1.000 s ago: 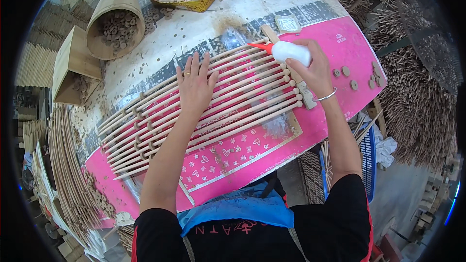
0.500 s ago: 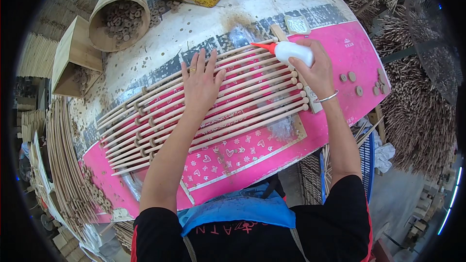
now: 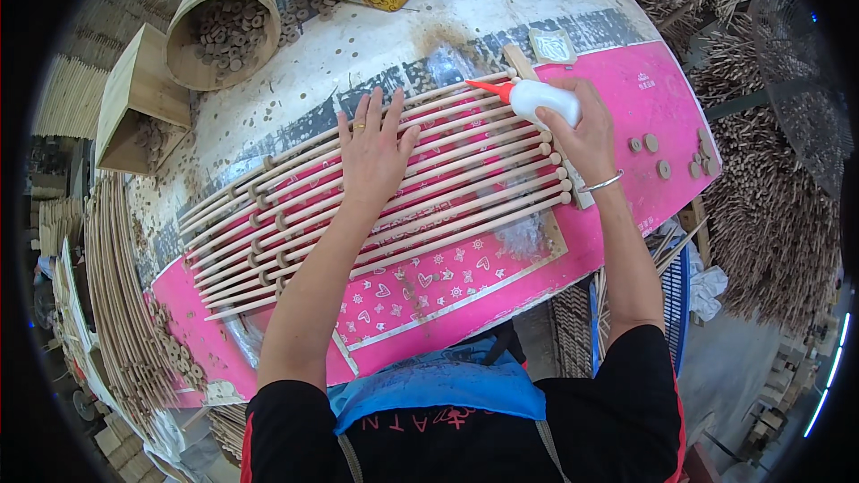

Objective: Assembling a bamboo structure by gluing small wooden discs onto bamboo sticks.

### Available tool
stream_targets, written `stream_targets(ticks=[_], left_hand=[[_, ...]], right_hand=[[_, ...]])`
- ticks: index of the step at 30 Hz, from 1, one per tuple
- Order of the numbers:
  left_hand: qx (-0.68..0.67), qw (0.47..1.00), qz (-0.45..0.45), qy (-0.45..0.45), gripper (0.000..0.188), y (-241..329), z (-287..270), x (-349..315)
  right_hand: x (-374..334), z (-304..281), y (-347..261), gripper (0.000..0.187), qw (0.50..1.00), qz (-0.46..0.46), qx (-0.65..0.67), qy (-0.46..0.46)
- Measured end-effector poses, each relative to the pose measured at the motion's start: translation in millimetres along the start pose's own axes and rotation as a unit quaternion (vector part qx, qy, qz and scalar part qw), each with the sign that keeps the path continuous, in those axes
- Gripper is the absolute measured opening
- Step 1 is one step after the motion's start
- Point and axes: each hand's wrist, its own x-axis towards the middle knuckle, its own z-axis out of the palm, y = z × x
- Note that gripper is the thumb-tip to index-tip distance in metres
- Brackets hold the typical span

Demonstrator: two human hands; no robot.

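bottle (image 3: 548,105) is gripped in the right hand's (image 3: 582,130) curled fingers, held sideways above the rods' (image 3: 474,171) right ends, red tip pointed left | rods are covered by the left hand (image 3: 374,159), fingers spread open | rods are laid across the pink mat (image 3: 599,64) | discs (image 3: 664,169) are scattered rightward
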Motion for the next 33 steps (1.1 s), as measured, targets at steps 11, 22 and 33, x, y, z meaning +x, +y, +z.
stream_targets(ticks=[11,22,33], left_hand=[[0.004,1.0,0.003,-0.003,0.061,0.8,0.0,0.1],[0.011,1.0,0.002,-0.01,0.061,2.1,0.7,0.7],[0.012,1.0,0.004,0.005,0.061,0.0,1.8,-0.1]], right_hand=[[-10.8,-5.3,-3.8,0.04,0.999,0.028,0.036,0.004],[-20.2,-9.9,-4.3,0.039,0.999,0.037,0.013,0.002],[-32.3,-16.0,-11.2,0.038,0.998,0.049,0.035,0.008]])
